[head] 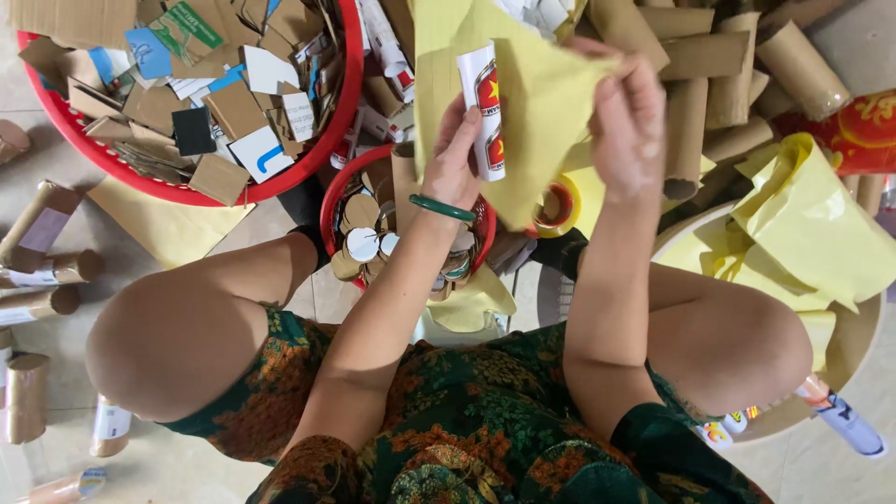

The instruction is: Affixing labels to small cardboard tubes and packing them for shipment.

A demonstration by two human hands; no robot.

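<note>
My left hand grips a white paper-wrapped tube with red and yellow print, held against a yellow paper sheet. A green bangle sits on that wrist. My right hand pinches the upper right edge of the same yellow sheet, folding it over the tube. Both hands are raised above a small red basket filled with round cardboard discs, between my bare knees.
A large red basket of cardboard scraps stands at upper left. Bare cardboard tubes pile at upper right. More yellow sheets lie on a round tray at right. Loose tubes lie on the floor at left; a tape roll beside the small basket.
</note>
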